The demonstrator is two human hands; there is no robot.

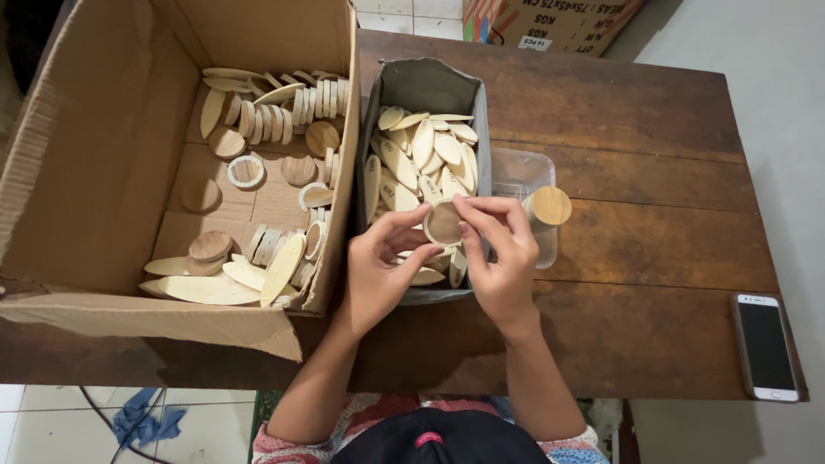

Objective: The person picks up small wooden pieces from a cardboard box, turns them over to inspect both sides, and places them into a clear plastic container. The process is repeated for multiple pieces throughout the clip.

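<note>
From the head camera: the left hand and right hand both pinch 1 round wooden disc by its rim, held over the grey bin of oval wooden pieces. A cardboard box sits just left, a phone far right on the wooden table.

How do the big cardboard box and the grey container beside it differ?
The cardboard box is wide and brown, part of its floor bare; the grey container is narrow and filled with pale oval wooden pieces. The box holds round wooden discs too. Both are open-topped on the table.
</note>
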